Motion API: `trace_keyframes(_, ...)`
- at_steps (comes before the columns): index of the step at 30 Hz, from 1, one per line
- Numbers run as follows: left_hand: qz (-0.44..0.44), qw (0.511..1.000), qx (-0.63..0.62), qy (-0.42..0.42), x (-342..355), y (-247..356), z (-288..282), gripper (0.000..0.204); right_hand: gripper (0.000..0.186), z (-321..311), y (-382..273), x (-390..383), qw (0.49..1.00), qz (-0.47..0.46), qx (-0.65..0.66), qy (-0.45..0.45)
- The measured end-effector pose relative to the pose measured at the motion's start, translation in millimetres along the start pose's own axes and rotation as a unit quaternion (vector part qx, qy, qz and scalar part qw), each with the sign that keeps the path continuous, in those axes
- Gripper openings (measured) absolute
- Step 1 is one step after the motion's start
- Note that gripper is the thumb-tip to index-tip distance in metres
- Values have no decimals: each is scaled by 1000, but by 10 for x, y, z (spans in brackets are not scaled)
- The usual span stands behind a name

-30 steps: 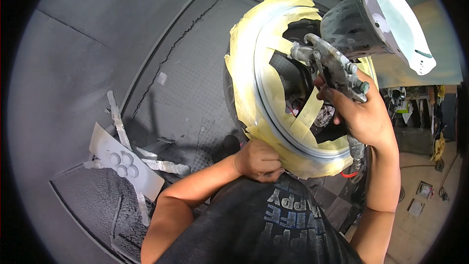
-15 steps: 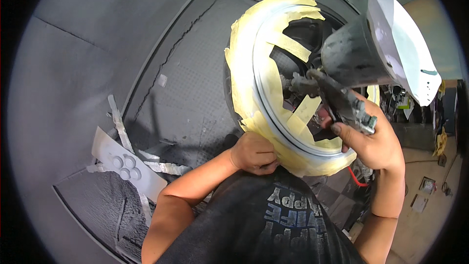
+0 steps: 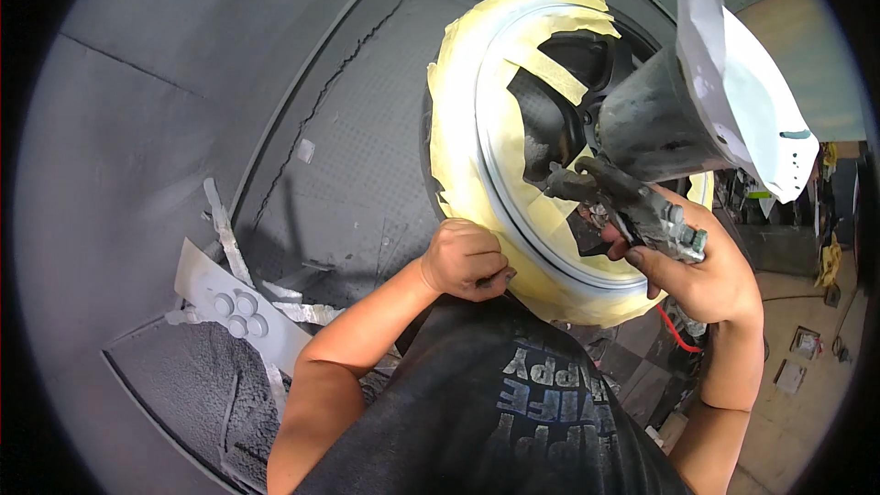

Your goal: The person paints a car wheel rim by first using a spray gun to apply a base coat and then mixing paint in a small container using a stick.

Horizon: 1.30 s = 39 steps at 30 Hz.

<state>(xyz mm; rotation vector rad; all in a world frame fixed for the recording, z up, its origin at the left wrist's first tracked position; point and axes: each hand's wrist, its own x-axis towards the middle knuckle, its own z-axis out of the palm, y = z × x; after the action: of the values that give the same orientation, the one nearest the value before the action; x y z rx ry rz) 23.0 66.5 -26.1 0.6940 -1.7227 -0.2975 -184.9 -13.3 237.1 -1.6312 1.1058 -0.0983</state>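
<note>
My right hand grips a paint-stained spray gun with a hose at its lower end. On top, tilted, is a dark cup with a white paper sheet in its mouth. The gun's nozzle sits over the inside of a wheel, whose silver-grey rim ring is bordered by yellow masking tape. My left hand is closed at the wheel's lower left taped edge; what its curled fingers hold is hidden.
A white panel with four raised discs rests on a taped stand at lower left. Grey booth walls surround the left and back. At right are a cluttered shelf, a red hose and small items on the floor.
My right hand, gun and cup have moved down and slightly right, the gun now lower across the rim. My left hand has shifted up and left along the taped edge.
</note>
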Motion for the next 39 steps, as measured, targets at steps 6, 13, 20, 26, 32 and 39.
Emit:
trace_keyframes(6,-3,999,36,-12,-3,-107,-124,13,30,70,29,201,998,-45,6,48)
trace_keyframes(13,-5,999,42,27,38,-254,-241,13,30,123,34,328,993,-54,9,102)
trace_keyframes(20,7,999,36,30,-27,49,-240,14,27,185,16,103,998,-10,11,65)
trace_keyframes(26,-23,995,-94,6,-223,562,199,15,31,125,14,-89,999,-2,28,21)
trace_keyframes(32,-32,997,-66,16,-218,463,325,15,40,141,52,148,991,-85,-1,104)
trace_keyframes(39,-25,999,-40,21,-240,272,244,14,37,93,72,136,998,-5,-7,67)
